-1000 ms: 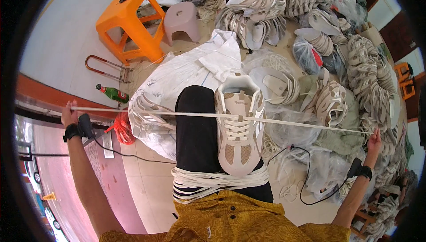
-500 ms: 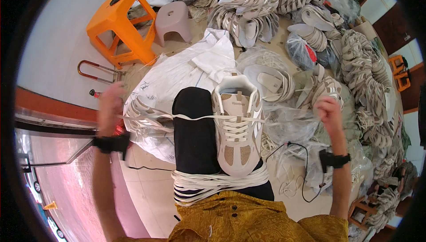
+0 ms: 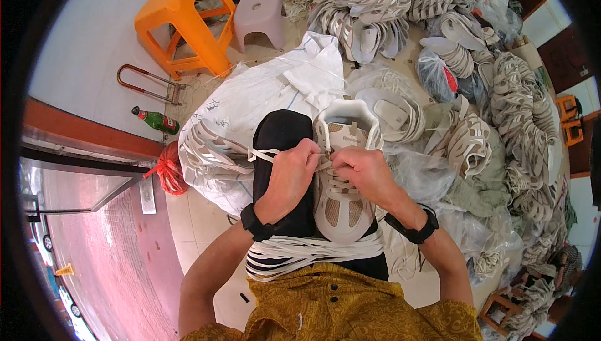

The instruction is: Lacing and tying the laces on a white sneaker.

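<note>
A beige and white sneaker (image 3: pixel 342 209) rests on my right thigh, its toe toward me and its opening facing away. My left hand (image 3: pixel 292 171) is closed in a pinch on a cream shoelace (image 3: pixel 259 152), part of which sticks out to its left. On the shoe's tongue side, my right hand (image 3: pixel 363 171) is also pinched on the lace, close to the left fingertips. The upper lacing is partly hidden by my fingers. Across my lap lies a bundle of loose white laces (image 3: pixel 313 254).
More sneaker uppers (image 3: pixel 213 147) lie on a white woven sack (image 3: pixel 250 100) ahead. Large piles of uppers (image 3: pixel 519 109) and clear plastic bags fill the right. Left of the sack are an orange stool (image 3: pixel 188 22), a green bottle (image 3: pixel 155 119) and a red bag (image 3: pixel 169 171).
Both hands have come inward from far apart, where the lace was stretched wide across the shoe, and now meet over its upper lacing. The view has shifted slightly.
</note>
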### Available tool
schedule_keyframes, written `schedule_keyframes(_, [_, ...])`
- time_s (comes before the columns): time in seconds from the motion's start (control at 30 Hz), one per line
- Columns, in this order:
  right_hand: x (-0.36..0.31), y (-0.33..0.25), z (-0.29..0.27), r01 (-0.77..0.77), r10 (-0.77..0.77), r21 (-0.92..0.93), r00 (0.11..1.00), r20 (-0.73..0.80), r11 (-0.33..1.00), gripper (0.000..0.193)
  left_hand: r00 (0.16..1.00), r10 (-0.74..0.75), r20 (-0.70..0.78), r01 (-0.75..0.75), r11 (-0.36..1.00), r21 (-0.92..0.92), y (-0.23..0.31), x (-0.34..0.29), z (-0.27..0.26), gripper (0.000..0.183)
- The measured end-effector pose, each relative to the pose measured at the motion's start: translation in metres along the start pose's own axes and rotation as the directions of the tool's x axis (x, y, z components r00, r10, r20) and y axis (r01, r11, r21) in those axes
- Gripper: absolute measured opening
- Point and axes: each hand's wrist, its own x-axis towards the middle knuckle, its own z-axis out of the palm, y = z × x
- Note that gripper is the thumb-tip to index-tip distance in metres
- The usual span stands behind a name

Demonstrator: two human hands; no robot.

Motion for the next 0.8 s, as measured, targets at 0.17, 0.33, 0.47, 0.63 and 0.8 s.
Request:
schedule_keyframes(0.17, [-0.003, 0.001, -0.004, -0.104, 0.1, 0.039, 0.99, 0.1, 0.994, 0.011, 0.993, 0.1, -0.063, -0.092, 0.989, 0.118, 0.0, 0.001, 0.007, 0.003])
schedule_keyframes(0.33, [-0.008, 0.004, 0.001, -0.026, 0.024, 0.031, 0.998, 0.059, 0.999, 0.01, 0.951, 0.309, 0.005, -0.285, 0.871, 0.399, 0.012, 0.003, 0.005, 0.006])
schedule_keyframes(0.47, [-0.018, 0.015, -0.018, 0.01, 0.012, 0.234, 0.996, -0.093, 0.972, 0.011, 0.842, 0.503, 0.195, -0.5, 0.593, 0.631, 0.02, 0.004, 0.001, 0.015])
schedule_keyframes(0.63, [-0.027, 0.033, -0.038, -0.218, 0.275, 0.244, 0.933, -0.234, 0.945, 0.009, 0.778, 0.442, 0.447, -0.606, 0.338, 0.72, 0.033, 0.013, 0.002, 0.01])
schedule_keyframes(0.8, [-0.031, 0.037, -0.022, -0.14, 0.179, 0.139, 0.929, -0.325, 0.98, 0.008, 0.857, 0.112, 0.503, -0.441, 0.665, 0.603, 0.044, 0.031, -0.001, 0.015])
